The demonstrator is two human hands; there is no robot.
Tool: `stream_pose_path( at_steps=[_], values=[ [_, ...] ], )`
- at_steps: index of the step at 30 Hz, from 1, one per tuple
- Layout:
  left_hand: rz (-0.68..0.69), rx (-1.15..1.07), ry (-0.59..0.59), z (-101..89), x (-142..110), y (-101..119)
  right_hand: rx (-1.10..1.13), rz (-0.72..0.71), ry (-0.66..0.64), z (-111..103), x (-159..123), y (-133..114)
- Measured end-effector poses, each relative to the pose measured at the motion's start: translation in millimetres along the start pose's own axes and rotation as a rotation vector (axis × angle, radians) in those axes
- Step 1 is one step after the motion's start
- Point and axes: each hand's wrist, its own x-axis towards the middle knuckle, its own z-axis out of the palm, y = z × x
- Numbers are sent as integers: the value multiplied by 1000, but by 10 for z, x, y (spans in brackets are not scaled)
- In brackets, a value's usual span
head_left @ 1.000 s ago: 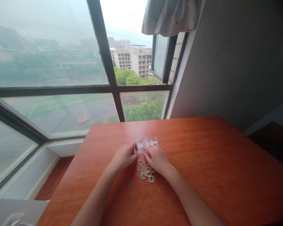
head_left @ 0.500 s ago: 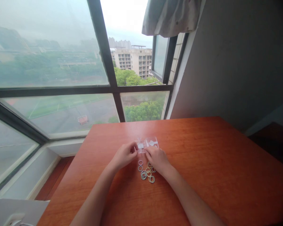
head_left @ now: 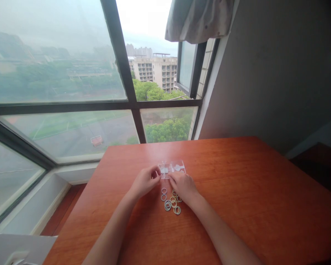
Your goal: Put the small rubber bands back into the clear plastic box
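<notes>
my left hand [head_left: 145, 181] comes in from the left side of the clear plastic case [head_left: 167, 176], its fingers curled and the thumb near the index fingertip, partly closed at the case's left edge. from up here i can't tell whether it pinches the plastic. my right hand [head_left: 184, 185] is bent over the near side of the case, palm down, fingertips at about its middle; whether it grips or only rests there, i can't tell either.

the case lies on the reddish-brown worktop [head_left: 242, 195], with pale shapes showing in its left and right parts. just nearer to me sit the small rings [head_left: 171, 203], in lilac, grey-blue and pale yellow; several overlap, and a few on the right lie close by my right hand.

beyond the worktop i have the dark window frame [head_left: 135, 104], a curtain [head_left: 199, 22] at the top, and pale buildings [head_left: 156, 70] and green trees [head_left: 167, 130] outside. a grey wall [head_left: 267, 73] stands on the right.
</notes>
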Motion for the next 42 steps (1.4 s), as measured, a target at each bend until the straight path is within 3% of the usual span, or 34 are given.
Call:
stream_pose_path(
  at_steps=[7,16,31,36,42],
  values=[
    [-1,-130,43,25,17,-63,-9,6,-6,-10,13,9],
    [-78,44,340,161,144,-152,122,25,84,15,16,34],
    [-36,137,239,81,51,-232,334,1,97,-192,12,244],
    [-28,136,249,95,75,-271,352,-28,0,-268,-14,256],
    [-25,136,261,126,76,-276,390,-173,-291,-384,-122,208]
  ],
)
